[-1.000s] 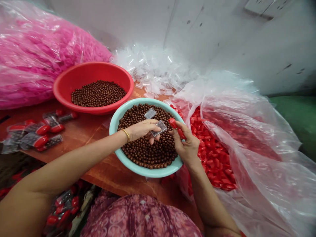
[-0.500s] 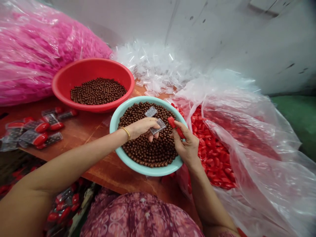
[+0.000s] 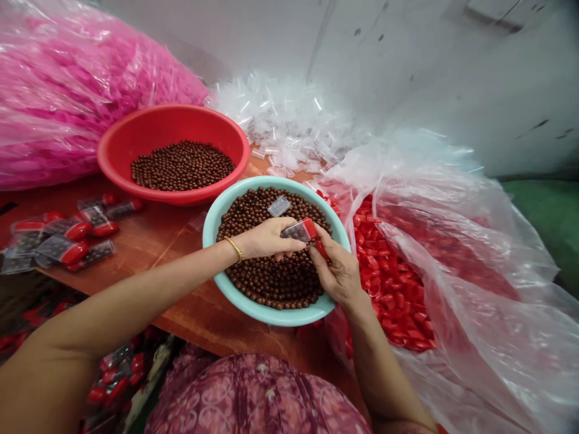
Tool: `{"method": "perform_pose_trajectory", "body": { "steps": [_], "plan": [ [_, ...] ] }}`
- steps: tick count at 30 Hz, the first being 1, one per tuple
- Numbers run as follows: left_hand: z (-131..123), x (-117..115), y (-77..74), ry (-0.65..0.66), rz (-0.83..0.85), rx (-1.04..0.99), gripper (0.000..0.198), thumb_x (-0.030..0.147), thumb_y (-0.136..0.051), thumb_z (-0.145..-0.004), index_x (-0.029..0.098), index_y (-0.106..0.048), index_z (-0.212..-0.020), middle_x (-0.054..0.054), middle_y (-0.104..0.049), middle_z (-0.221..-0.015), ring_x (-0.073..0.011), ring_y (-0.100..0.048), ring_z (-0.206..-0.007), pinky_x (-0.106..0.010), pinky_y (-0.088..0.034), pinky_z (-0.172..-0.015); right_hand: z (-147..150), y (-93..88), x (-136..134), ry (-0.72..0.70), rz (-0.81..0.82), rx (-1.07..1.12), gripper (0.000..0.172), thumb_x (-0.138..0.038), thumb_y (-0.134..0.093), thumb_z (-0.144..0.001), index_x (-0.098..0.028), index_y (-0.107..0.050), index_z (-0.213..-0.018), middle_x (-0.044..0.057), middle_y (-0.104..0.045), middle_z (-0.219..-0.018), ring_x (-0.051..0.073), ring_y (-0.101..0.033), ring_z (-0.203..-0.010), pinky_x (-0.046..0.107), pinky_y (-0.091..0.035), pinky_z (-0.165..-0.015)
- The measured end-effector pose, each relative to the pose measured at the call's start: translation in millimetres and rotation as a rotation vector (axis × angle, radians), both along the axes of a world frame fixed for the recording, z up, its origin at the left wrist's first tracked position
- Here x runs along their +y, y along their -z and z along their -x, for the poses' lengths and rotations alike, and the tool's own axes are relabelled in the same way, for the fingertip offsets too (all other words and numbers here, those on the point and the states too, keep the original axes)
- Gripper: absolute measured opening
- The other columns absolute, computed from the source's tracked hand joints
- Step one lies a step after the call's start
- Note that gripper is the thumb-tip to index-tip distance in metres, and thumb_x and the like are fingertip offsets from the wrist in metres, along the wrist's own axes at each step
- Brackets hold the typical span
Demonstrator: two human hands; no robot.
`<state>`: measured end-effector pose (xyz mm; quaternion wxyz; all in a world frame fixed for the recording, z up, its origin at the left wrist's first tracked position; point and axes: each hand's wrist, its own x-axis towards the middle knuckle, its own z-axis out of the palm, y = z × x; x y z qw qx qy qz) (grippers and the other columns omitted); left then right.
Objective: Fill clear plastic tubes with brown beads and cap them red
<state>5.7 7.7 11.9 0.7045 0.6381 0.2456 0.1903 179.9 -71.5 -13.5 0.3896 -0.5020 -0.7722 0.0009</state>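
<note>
Over the pale blue basin [image 3: 208, 224], my left hand [image 3: 266, 237] is closed on a small clear plastic box [image 3: 295, 232] with dark content showing through. My right hand [image 3: 337, 263] pinches a red plastic cap [image 3: 309, 228], which meets the right end of the box. Another red piece [image 3: 321, 249] shows between the right fingers. Small round brown balls [image 3: 266, 289] fill much of the basin under both hands. A second clear box [image 3: 279, 206] lies on the balls just beyond my left hand.
A red basin [image 3: 108, 158] of brown balls stands behind left. Filled, red-capped boxes [image 3: 63, 248] lie at left, more below the table edge. Clear boxes [image 3: 289, 132] are heaped at the back. Red caps [image 3: 393, 283] spill from a plastic bag [image 3: 479, 313]; a pink-filled bag [image 3: 90, 90] leans left.
The red cap in my right hand and the clear box in my left hand were apart; now they meet end to end. The view has shifted slightly.
</note>
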Motion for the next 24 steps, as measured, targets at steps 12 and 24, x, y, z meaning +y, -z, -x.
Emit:
{"method": "perform_pose_trajectory", "body": {
  "steps": [12, 24],
  "plan": [
    [6, -5, 1.1, -0.013, -0.353, 0.019, 0.017, 0.026, -0.061, -0.068, 0.014, -0.049, -0.069, 0.006, -0.044, -0.062, -0.0071, -0.041, -0.058, -0.019, -0.032, -0.054, 0, -12.6, -18, -0.184, 0.050, 0.060, 0.058, -0.011, -0.052, -0.084, -0.028, -0.039, -0.139, 0.004, -0.069, -0.107, 0.014, -0.068, -0.083, 0.025, -0.056, -0.075],
    [3, -7, 2.1, 0.029, -0.510, 0.153, 0.014, 0.025, -0.060, -0.066, 0.013, -0.054, -0.069, 0.004, -0.051, -0.062, -0.0092, -0.046, -0.058, -0.020, -0.034, -0.054, 3, -14.6, -24, -0.215, -0.008, -0.035, 0.058, -0.010, -0.049, -0.083, -0.024, -0.039, -0.139, 0.005, -0.070, -0.093, 0.015, -0.068, -0.077, 0.023, -0.055, -0.068]
  ]
}}
